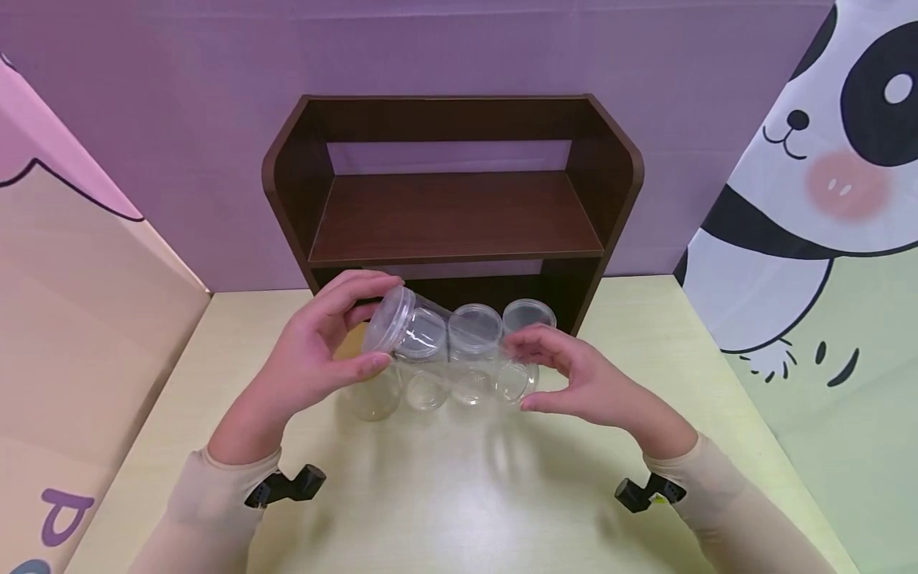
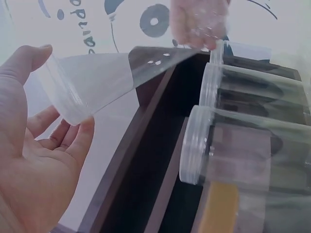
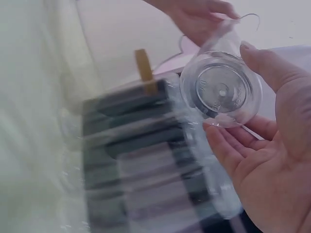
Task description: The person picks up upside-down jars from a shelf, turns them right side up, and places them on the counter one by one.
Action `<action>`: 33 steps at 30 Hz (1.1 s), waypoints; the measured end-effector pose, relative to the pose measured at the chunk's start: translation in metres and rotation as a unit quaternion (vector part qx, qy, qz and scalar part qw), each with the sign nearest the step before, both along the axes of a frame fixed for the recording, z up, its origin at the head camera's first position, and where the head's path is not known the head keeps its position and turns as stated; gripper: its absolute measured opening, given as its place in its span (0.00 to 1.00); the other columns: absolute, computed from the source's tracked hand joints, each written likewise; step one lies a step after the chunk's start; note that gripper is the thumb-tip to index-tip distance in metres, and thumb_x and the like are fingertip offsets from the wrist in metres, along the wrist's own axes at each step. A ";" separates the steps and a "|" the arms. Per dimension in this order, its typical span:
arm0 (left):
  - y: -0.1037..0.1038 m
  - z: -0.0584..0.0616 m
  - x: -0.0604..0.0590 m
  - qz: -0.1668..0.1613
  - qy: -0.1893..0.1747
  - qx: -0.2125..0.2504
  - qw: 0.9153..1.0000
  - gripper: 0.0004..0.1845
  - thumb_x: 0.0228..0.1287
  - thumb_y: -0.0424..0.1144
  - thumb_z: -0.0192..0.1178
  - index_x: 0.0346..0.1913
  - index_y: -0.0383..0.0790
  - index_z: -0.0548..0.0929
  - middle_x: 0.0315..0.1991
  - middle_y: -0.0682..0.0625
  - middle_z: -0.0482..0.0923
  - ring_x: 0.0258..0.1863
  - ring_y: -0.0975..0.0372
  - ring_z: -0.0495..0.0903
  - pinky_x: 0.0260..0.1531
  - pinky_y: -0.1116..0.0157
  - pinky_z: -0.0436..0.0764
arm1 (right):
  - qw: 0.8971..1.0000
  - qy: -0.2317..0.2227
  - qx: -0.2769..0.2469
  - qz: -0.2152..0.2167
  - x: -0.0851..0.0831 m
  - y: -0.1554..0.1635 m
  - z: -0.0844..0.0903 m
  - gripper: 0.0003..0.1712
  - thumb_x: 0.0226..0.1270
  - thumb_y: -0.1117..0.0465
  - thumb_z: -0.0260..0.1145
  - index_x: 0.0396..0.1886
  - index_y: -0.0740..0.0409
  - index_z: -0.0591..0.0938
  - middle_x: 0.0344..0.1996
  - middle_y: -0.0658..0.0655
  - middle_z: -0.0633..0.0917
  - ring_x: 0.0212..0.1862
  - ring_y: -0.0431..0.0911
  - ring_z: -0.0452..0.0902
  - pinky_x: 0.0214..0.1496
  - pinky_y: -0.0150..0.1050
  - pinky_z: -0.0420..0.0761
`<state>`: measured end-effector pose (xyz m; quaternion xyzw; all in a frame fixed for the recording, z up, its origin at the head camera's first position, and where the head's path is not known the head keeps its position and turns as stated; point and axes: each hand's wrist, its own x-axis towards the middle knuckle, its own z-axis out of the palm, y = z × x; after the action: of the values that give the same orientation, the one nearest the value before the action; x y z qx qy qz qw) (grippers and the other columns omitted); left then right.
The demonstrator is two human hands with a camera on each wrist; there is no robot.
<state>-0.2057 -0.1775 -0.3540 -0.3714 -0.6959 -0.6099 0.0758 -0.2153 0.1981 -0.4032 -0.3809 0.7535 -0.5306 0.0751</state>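
A clear plastic jar [image 1: 459, 339] lies nearly level in the air between the two hands, its ribbed lid [image 1: 390, 319] to the left. My left hand [image 1: 323, 343] grips the lid end with thumb and fingers. At the other end my right hand [image 1: 574, 371] holds the jar by its round base [image 3: 221, 90], thumb on one side and fingers on the other. Several similar lidded jars stand upright in a row behind it, among them a middle jar [image 1: 476, 319] and a right jar [image 1: 529, 312]. The held jar partly overlaps them in the head view.
A dark brown two-level shelf [image 1: 459, 211] stands at the back of the pale table [image 1: 445, 510], just behind the jars. A yellow-tan piece [image 2: 219, 208] shows beside the jar row; its kind is unclear. Printed cloth panels [image 1: 825, 199] wall the sides.
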 end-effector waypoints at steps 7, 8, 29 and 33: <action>0.016 0.009 -0.004 -0.033 0.029 -0.005 0.999 0.42 0.51 0.11 0.74 0.73 0.26 0.78 0.70 0.38 0.75 0.70 0.47 0.76 0.74 0.58 0.78 | 0.999 -0.027 -0.025 0.012 0.002 -0.016 -0.030 0.39 0.61 0.73 0.84 0.72 0.62 0.79 0.65 0.62 0.84 0.68 0.63 0.81 0.75 0.41 0.79; 0.019 0.009 -0.004 -0.034 0.032 -0.010 0.999 0.42 0.51 0.11 0.74 0.73 0.27 0.78 0.70 0.39 0.76 0.69 0.47 0.76 0.74 0.58 0.78 | 0.999 -0.029 -0.028 0.013 0.002 -0.018 -0.034 0.39 0.61 0.73 0.84 0.71 0.62 0.79 0.64 0.63 0.84 0.68 0.63 0.81 0.75 0.41 0.79; 0.064 0.005 -0.005 -0.056 0.060 -0.117 0.990 0.39 0.56 0.33 0.85 0.72 0.45 0.84 0.69 0.55 0.79 0.68 0.57 0.78 0.58 0.53 0.84 | 0.999 -0.024 -0.040 -0.022 0.008 -0.040 -0.071 0.51 0.60 0.68 0.87 0.81 0.53 0.73 0.74 0.53 0.79 0.75 0.52 0.76 0.80 0.60 0.73; 0.067 0.004 -0.004 -0.056 0.058 -0.125 0.989 0.39 0.56 0.34 0.85 0.72 0.46 0.83 0.69 0.56 0.78 0.67 0.58 0.78 0.58 0.52 0.85 | 0.998 -0.029 -0.044 -0.032 0.009 -0.040 -0.072 0.50 0.59 0.68 0.87 0.80 0.52 0.74 0.73 0.52 0.80 0.77 0.52 0.73 0.80 0.66 0.70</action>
<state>-0.2102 -0.1101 -0.3504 -0.4511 -0.7393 -0.4988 0.0344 -0.2062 0.1576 -0.4751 -0.3440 0.7387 -0.5761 0.0639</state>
